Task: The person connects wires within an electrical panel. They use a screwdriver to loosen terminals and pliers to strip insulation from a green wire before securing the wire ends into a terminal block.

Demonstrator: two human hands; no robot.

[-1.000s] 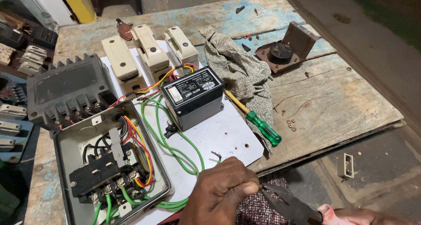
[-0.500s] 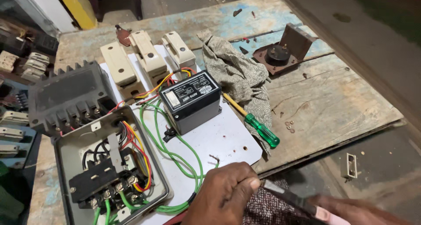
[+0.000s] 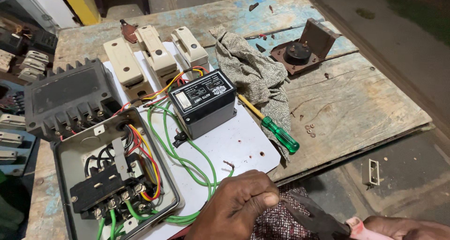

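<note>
On the worn wooden desk [image 3: 356, 104], I see my left hand [image 3: 239, 207] pinching a green wire [image 3: 187, 160] steady while my right hand [image 3: 403, 227] grips pliers [image 3: 318, 217] just beside it.

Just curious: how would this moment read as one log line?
left hand: fist at white board edge | right hand: holds pliers | green wires: beside left hand

Worn wooden workbench [image 3: 356, 104] with flaking blue paint, grey concrete floor [image 3: 403, 29], yellow post [image 3: 84, 3], dim light.
</note>
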